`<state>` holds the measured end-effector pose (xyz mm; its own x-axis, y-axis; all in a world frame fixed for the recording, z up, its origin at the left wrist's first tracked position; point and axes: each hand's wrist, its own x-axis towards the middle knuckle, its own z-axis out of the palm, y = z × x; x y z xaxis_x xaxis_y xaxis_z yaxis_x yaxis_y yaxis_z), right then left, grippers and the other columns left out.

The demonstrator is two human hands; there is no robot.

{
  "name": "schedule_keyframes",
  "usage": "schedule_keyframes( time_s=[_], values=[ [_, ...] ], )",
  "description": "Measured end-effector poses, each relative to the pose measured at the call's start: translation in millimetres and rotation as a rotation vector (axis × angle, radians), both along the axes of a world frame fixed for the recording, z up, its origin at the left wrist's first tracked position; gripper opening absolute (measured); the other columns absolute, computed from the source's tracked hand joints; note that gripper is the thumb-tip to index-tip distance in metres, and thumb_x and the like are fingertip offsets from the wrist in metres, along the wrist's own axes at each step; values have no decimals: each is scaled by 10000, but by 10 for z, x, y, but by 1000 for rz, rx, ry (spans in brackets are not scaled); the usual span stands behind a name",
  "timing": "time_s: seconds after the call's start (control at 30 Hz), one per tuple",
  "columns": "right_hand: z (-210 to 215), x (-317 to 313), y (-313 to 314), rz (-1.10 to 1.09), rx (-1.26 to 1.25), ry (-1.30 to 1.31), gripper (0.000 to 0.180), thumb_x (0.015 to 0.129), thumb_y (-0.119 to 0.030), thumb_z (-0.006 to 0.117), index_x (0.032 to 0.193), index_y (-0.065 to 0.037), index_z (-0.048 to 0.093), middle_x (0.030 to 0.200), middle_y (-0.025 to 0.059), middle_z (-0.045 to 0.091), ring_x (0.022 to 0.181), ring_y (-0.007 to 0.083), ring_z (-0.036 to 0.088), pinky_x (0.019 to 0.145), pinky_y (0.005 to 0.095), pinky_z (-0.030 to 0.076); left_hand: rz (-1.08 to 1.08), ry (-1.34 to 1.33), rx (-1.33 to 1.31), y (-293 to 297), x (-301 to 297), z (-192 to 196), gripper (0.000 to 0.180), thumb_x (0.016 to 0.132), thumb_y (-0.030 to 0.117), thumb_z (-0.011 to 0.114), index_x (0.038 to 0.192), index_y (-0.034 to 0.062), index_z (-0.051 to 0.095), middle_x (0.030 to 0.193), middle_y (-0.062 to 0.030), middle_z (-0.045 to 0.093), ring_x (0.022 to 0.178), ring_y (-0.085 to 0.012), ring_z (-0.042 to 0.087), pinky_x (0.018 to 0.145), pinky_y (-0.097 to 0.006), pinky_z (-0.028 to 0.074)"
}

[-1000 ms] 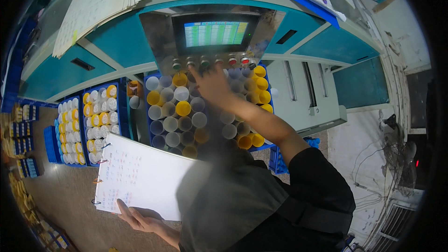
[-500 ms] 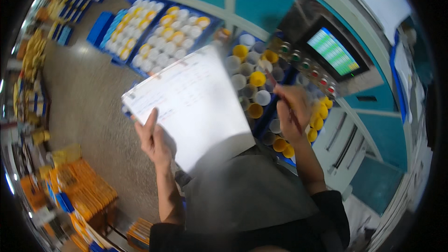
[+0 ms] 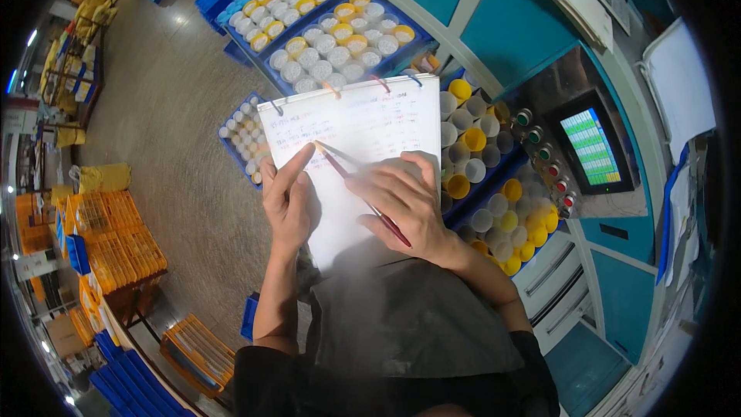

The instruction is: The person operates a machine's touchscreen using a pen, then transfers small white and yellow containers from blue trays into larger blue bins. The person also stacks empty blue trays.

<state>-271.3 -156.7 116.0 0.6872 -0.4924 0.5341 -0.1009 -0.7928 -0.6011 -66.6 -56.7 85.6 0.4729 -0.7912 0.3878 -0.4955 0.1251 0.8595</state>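
A ring-bound notepad (image 3: 378, 135) with handwritten lines rests in front of my body, its rings along the far edge. My left hand (image 3: 287, 205) grips its left side, index finger stretched over the page toward the written rows. In my right hand (image 3: 409, 205) is a slim dark red pen (image 3: 392, 228), slanted across the palm. The pen's tip lies on or just above the writing, close to my left index fingertip; contact cannot be made out.
Blue crates (image 3: 266, 69) hold white and yellow cups beyond the notepad. More cups (image 3: 472, 139) stand to its right, beside a teal machine with a lit screen (image 3: 590, 150) and push buttons (image 3: 554, 171). Orange crates (image 3: 116, 239) are stacked at left on the grey floor (image 3: 185, 154).
My right hand has come left from over the cups onto the notepad, bringing the pen tip to the writing. The view has shifted, and the notepad appears more upright.
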Motion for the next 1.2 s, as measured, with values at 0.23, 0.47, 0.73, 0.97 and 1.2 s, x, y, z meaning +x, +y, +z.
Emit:
schedule_keyframes(
  time_s=[0.23,0.47,0.73,0.97,1.2],
  values=[
    [15,68,-14,-24,-37,29,517,861,-262,779,1346,-123,666,1230,2,699,1171,193,628,1029,470,300,9,-19,-24,-39,23,-13,326,986,77,593,1281,1,709,1133,-97,578,1045,-210,474,953,-343,376],
    [16,89,-13,-38,-51,40,505,861,-253,776,1336,-117,670,1209,3,707,1164,188,628,1037,473,304,-7,-18,-42,-56,63,-37,327,983,83,592,1275,-3,711,1154,-106,584,1066,-219,477,973,-356,368],
    [27,44,-3,-88,-77,-13,443,847,-153,737,1280,-72,690,1129,22,728,1100,198,646,1057,481,309,-8,2,-37,-48,80,-56,332,980,76,582,1276,-2,710,1175,-114,578,1078,-225,478,984,-373,369],
    [-15,61,11,-93,-14,-34,421,858,-142,734,1273,-83,694,1100,24,725,1084,193,645,1036,450,353,-25,-3,-105,-47,108,-138,333,991,79,563,1280,4,709,1210,-116,553,1114,-216,486,1010,-359,369],
    [-147,57,30,-93,34,-191,292,881,-197,738,1163,-131,708,1108,29,687,1042,176,636,996,445,348,-88,245,-108,21,136,-273,358,1063,97,497,1371,-40,619,1410,-133,468,1357,-245,474,1143,-431,388]
  ],
)
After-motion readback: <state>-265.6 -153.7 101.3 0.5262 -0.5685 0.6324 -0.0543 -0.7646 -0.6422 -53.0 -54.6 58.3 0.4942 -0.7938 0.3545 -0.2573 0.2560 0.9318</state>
